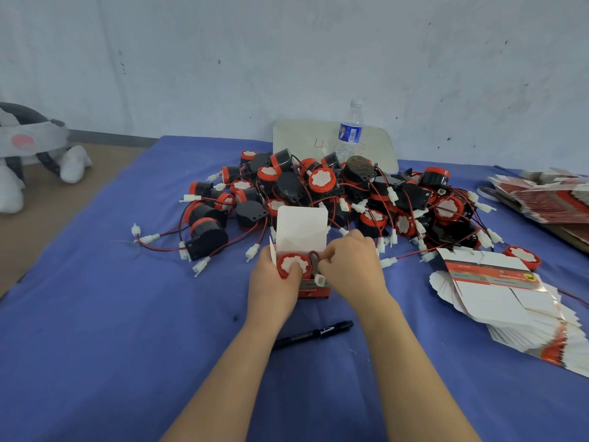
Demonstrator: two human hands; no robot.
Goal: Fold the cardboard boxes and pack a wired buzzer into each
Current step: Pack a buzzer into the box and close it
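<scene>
Blue cloth (127, 314) held a box (314, 292) (lid up) before the buzzer pile (334, 193). The left hand (273, 282) gripped the box, thumb pressing the buzzer (291, 262) inside; the right hand (350, 266) pinched its wire (314, 258) at the opening.

Cloth (95, 314): solid blue. Buzzer pile (322, 186): black bodies, red rims, white faces; red-black wires (409, 255), white plugs (389, 262). Open box (301, 228): white inside, red-black print outside. Buzzer in box (287, 260): red rim, white face. Flat boxes (497, 295): white, red-grey band. Marker (314, 334): black. Bottle label (349, 133): blue.
</scene>
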